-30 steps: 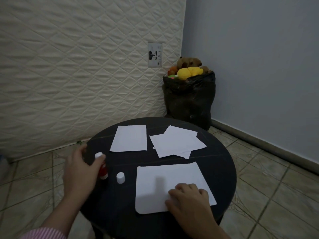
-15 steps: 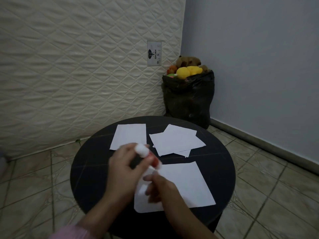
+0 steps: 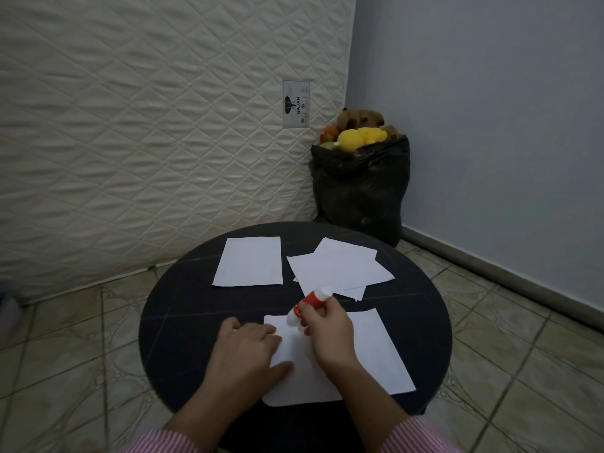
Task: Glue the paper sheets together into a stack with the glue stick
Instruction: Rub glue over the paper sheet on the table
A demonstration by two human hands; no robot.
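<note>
A round black table (image 3: 183, 322) carries white paper sheets. The nearest large sheet (image 3: 376, 351) lies at the front. My right hand (image 3: 330, 335) grips a red and white glue stick (image 3: 310, 304), tilted, with its lower tip touching the sheet's upper left corner. Flat on the sheet's left edge lies my left hand (image 3: 248, 351), holding it down. A single sheet (image 3: 250, 261) rests at the back left, and a loose pile of overlapping sheets (image 3: 340, 268) at the back right. The glue cap is hidden.
A quilted cream mattress (image 3: 147, 125) leans against the wall behind the table. A black bag (image 3: 359, 188) stuffed with soft toys stands in the corner by the grey wall. Tiled floor surrounds the table.
The glue stick passed from my left hand to my right. My right hand brought its tip down onto the near sheet, and my left hand dropped flat onto the sheet's left edge.
</note>
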